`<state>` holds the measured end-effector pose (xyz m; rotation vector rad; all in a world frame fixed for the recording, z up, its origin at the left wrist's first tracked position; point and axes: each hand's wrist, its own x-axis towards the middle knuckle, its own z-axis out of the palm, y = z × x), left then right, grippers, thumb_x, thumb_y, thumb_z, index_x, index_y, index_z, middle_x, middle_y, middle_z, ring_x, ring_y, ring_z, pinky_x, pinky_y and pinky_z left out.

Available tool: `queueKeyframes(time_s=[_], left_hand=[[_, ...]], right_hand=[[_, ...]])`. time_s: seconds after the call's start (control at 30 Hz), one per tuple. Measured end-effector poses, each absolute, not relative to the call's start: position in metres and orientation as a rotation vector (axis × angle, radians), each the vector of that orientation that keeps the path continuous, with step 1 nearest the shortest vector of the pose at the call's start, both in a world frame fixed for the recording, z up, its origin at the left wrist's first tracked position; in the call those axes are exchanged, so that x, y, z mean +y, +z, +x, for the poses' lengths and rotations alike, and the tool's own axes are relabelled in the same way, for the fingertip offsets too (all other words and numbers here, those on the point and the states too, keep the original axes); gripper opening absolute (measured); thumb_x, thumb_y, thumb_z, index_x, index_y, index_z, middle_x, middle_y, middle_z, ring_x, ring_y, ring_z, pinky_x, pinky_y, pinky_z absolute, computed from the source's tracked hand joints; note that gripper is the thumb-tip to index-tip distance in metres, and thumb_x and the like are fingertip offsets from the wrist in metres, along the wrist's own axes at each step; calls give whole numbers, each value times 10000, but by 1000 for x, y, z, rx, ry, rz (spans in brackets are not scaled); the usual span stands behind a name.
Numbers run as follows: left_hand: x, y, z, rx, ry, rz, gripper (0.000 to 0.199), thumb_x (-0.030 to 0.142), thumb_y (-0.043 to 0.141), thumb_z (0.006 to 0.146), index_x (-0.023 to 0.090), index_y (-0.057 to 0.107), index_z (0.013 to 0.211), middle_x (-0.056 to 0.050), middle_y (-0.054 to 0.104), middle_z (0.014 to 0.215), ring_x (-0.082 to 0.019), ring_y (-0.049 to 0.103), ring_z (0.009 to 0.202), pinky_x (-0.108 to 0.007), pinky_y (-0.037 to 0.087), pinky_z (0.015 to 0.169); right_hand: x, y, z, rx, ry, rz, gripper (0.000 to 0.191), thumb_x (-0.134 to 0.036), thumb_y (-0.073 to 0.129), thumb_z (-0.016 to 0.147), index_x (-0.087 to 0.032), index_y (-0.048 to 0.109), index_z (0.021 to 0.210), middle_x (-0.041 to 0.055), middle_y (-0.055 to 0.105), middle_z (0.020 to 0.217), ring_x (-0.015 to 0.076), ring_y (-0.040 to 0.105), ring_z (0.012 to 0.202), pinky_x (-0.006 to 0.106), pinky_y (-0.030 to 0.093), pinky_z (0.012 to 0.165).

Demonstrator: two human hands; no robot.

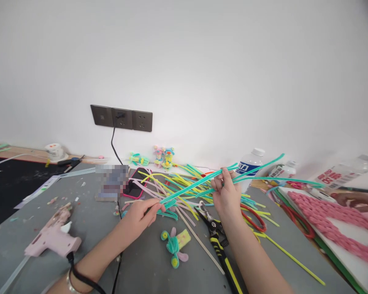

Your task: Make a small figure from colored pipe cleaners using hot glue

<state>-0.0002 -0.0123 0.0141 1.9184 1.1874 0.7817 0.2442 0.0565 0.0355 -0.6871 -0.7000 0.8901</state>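
Note:
Several teal pipe cleaners stretch between my two hands above the table. My left hand is closed round one end of them, with short bent tips poking out past the fingers. Farther right and higher, my right hand pinches strands of the same colour, and long ends fan out to the right. Beneath lies a loose pile of yellow, teal and pink pipe cleaners. A small pipe-cleaner figure in teal, yellow and pink rests on the table between my forearms.
A pink glue gun lies at left, pliers beside my right forearm. Behind stand a water bottle and small figures. A phone lies left of the pile. At right, another person's hand is near pink braided material.

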Motion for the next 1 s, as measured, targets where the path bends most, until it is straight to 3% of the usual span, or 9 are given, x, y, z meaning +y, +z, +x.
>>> queueKeyframes(time_s=[0.23,0.43,0.53,0.63,0.77,1.0], left_hand=[[-9,10,-8,1583,775,2086,392,368,347,964,181,691,951,28,568,461,-147,574,477,-224,390,576],[-9,13,-8,1466,704,2147,411,376,398,959,200,726,785,36,533,393,-128,559,438,-199,405,565],[-11,13,-8,1245,722,2089,386,407,461,943,185,725,768,-9,672,544,-130,600,501,-197,418,566],[-15,14,-6,939,714,1822,436,529,496,914,164,726,978,-78,757,735,-186,688,642,-230,476,614],[-17,15,-2,672,733,1494,702,703,406,871,124,668,1170,-168,759,905,-257,712,779,-316,523,700],[-18,10,6,540,698,1124,719,702,341,898,108,621,1191,-204,711,1085,-285,691,986,-384,501,863]], right_hand=[[53,34,239,-694,817,-671,519,-389,805,702,-228,312,683,-127,375,527,33,233,401,211,183,415],[58,30,240,-656,935,-707,511,-419,801,698,-221,330,682,-130,419,530,21,220,371,202,193,401],[58,30,239,-664,1065,-732,513,-426,810,680,-219,340,684,-131,417,529,18,217,361,196,200,391],[55,33,239,-716,1174,-688,510,-396,824,668,-215,348,681,-127,407,544,13,195,363,191,187,384],[47,40,239,-833,1301,-644,455,-387,797,708,-203,382,676,-121,384,566,12,136,375,188,175,381],[27,39,221,-1123,1559,-543,268,-403,691,830,-196,521,815,-121,366,567,23,123,397,180,181,410]])
